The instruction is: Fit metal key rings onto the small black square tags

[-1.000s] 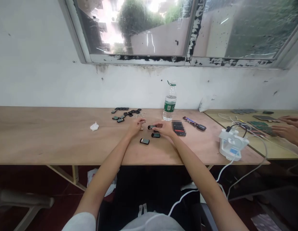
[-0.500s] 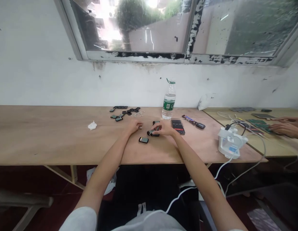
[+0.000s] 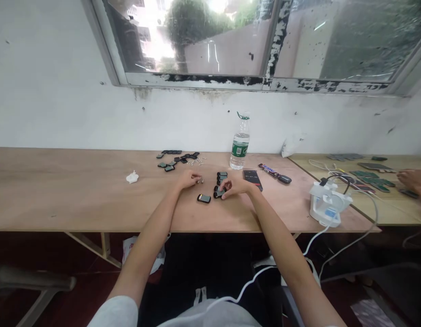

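Your right hand [image 3: 235, 185] pinches a small dark module [image 3: 218, 193] on the table [image 3: 77, 190], its grip nearly closed. Your left hand [image 3: 188, 179] rests curled nearby; its grip is unclear.

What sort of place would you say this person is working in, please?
Probably a makeshift small-parts assembly workshop: a plain plywood workbench under a peeling window, batches of small dark parts, and a co-worker's hand at the neighbouring bench.
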The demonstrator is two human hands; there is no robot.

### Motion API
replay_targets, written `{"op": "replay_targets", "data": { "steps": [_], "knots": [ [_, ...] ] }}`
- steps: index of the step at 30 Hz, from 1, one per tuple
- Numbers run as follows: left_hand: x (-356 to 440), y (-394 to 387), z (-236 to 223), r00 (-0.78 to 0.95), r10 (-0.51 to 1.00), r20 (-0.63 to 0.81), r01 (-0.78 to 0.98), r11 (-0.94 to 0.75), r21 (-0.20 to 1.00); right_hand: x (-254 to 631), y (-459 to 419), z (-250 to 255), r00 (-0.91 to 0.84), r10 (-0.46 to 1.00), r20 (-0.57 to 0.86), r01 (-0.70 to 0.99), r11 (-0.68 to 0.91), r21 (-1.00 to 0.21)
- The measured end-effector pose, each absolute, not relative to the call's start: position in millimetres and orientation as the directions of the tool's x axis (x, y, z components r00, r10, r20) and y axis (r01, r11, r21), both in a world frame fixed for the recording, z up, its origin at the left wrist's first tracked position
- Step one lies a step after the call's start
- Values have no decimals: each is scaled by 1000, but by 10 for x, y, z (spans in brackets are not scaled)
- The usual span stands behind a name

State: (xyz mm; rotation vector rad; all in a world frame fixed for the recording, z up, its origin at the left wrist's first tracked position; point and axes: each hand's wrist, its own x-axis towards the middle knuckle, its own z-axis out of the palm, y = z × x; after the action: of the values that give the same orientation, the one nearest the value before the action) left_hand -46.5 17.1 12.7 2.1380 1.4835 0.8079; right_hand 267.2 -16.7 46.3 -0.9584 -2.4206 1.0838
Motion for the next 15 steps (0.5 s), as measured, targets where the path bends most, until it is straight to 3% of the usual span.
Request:
{"op": "replay_targets", "data": {
  "steps": [3, 7, 15],
  "knots": [
    [-561, 159, 123, 322, 937, 133, 572, -304, 762, 2658, -168, 458, -721, 693, 21, 466, 506, -726],
    [-670, 151, 98, 379, 918, 121, 414, -285, 864, 2640, -161, 436, -728, 685, 35, 481, 546, -686],
    [-601, 161, 35, 341, 931, 132, 359, -259, 897, 2640, -126, 398, -723, 685, 89, 483, 593, -644]
  ]
}}
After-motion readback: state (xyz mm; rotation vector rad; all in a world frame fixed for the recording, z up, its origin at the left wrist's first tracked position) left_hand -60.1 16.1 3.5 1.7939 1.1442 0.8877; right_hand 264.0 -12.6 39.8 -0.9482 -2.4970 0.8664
